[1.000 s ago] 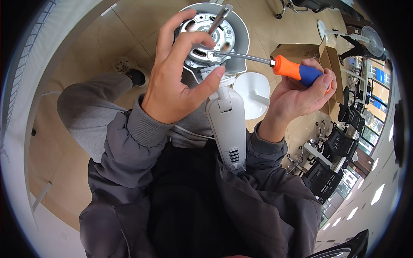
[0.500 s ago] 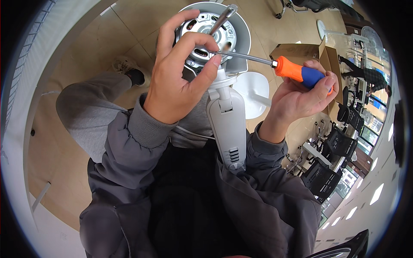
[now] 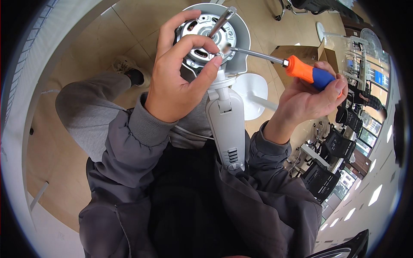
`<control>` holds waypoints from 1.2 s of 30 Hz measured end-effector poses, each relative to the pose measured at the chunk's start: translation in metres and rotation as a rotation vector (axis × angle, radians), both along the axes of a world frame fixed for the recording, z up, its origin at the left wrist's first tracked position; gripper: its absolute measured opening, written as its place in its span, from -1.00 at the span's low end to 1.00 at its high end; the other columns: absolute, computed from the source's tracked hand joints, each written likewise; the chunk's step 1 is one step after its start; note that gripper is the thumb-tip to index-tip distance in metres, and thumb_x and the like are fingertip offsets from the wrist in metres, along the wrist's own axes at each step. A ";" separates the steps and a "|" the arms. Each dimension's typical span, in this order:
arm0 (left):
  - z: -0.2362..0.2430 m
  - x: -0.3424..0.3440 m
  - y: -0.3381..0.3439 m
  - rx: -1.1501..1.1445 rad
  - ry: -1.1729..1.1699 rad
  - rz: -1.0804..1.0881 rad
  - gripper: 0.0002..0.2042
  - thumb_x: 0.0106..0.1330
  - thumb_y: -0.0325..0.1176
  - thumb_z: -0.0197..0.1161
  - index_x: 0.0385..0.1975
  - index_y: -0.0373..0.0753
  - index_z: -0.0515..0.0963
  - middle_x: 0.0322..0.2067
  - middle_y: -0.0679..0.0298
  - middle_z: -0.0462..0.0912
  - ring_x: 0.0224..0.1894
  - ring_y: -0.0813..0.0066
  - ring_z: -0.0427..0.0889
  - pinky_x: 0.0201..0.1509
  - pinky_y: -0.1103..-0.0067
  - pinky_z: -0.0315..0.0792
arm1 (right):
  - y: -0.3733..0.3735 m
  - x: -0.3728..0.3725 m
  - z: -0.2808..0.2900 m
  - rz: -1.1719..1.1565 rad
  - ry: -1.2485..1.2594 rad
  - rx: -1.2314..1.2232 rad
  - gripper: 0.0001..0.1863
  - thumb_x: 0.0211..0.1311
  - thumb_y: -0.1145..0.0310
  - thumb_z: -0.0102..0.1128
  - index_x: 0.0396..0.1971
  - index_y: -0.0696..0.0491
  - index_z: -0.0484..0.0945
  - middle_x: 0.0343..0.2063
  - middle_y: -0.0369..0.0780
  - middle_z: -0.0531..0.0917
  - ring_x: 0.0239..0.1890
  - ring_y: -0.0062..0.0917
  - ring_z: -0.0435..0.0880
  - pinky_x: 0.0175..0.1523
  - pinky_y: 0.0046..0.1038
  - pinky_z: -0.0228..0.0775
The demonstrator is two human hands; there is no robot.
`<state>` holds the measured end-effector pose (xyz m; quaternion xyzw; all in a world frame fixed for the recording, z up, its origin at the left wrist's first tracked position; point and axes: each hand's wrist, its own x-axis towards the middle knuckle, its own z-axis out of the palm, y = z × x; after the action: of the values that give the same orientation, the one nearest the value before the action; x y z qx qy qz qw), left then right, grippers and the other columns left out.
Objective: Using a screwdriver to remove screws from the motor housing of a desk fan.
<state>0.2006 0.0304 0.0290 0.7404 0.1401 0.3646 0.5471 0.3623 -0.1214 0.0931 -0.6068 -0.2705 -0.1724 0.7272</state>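
A fan motor [image 3: 223,36] with a silver metal casing sits in a light grey housing [image 3: 243,34], its metal shaft [image 3: 223,21] sticking up at a slant. My left hand [image 3: 174,81] reaches over the motor's left side. Its thumb and index finger pinch what looks like a small screw [image 3: 219,54], mostly hidden by the fingertips. In my right hand [image 3: 307,99] is a screwdriver [image 3: 301,70] with an orange and blue handle. Its tip points left, just right of the pinched fingers and apart from them. Below the motor, the white fan body [image 3: 226,129] with several buttons leans toward me.
A white round base with a post [image 3: 251,94] lies beyond the fan body, on the tiled floor. An opened cardboard box [image 3: 297,58] stands at the right. Black office chairs [image 3: 340,142] and desks are farther right, with a person [image 3: 373,102] among them. My leg [image 3: 88,107] is at the left.
The screwdriver has drawn back to the right, its tip leaving my left fingertips. My left hand holds nearly the same place over the motor. The distant person has moved.
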 end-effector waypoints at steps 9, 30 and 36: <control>-0.004 0.000 0.002 -0.005 -0.045 -0.018 -0.85 0.26 -0.44 0.41 -0.20 -0.24 0.68 0.36 0.01 0.38 0.33 0.15 0.47 0.38 0.35 0.35 | 0.004 0.012 0.020 0.059 -0.256 -0.095 -0.67 0.51 0.16 0.18 -0.01 0.04 0.32 -0.46 0.00 0.70 -0.52 -0.48 0.64 -0.46 -0.53 0.57; -0.004 0.002 0.001 -0.018 -0.079 -0.020 -0.87 0.24 -0.46 0.39 -0.23 -0.22 0.66 0.37 0.04 0.36 0.32 0.11 0.49 0.39 0.33 0.36 | 0.006 0.010 0.033 0.148 -0.443 -0.169 -0.64 0.42 0.24 0.30 -0.04 0.08 0.33 -0.50 -0.04 0.69 -0.44 -0.39 0.72 -0.27 -0.48 0.61; -0.006 0.003 0.002 0.006 -0.079 -0.014 -0.87 0.24 -0.47 0.39 -0.23 -0.23 0.66 0.37 0.05 0.37 0.33 0.12 0.49 0.39 0.33 0.35 | 0.009 0.023 0.055 0.331 -0.511 -0.286 -0.71 0.41 0.33 0.24 -0.03 0.12 0.39 -0.42 0.03 0.71 -0.37 -0.37 0.73 -0.18 -0.42 0.62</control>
<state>0.2032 0.0320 0.0233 0.7278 0.1120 0.3903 0.5527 0.3852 -0.1123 0.1482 -0.5876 -0.5606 -0.1588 0.5614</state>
